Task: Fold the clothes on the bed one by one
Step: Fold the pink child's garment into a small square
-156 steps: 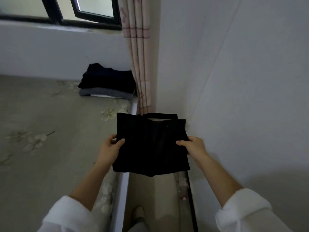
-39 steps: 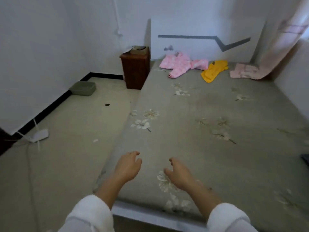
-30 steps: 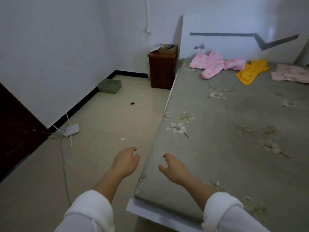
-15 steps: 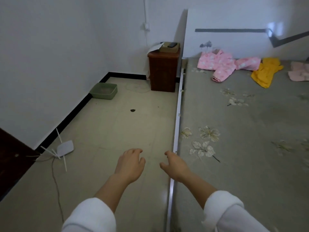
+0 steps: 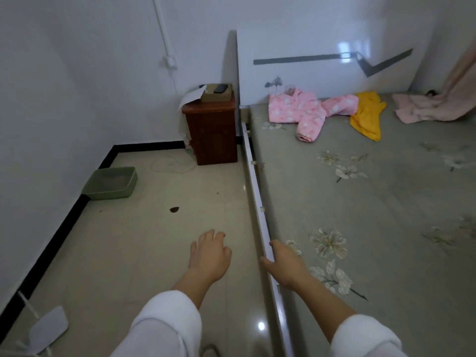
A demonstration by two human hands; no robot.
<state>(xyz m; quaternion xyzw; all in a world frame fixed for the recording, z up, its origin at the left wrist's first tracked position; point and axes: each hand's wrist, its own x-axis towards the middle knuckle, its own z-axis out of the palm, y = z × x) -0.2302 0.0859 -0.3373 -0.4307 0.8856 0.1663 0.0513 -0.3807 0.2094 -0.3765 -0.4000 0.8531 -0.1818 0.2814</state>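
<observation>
Both hands empty, fingers loosely spread: left hand (image 5: 210, 256) over the floor, right hand (image 5: 284, 266) above the bed's (image 5: 373, 228) near side edge. Pink jacket (image 5: 304, 112), yellow garment (image 5: 368, 118) and pale pink cloth (image 5: 422, 109) lie unfolded along the head edge.

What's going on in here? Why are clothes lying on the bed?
Someone in white sleeves is standing beside the bed, folding clothes one at a time. Right now both hands are empty: the left hand is out over the floor and the right hand is by the bed's edge. Three unfolded things wait at the far end by the headboard: a pink jacket, a yellow garment and a pale pink cloth. None has been picked up yet.
</observation>
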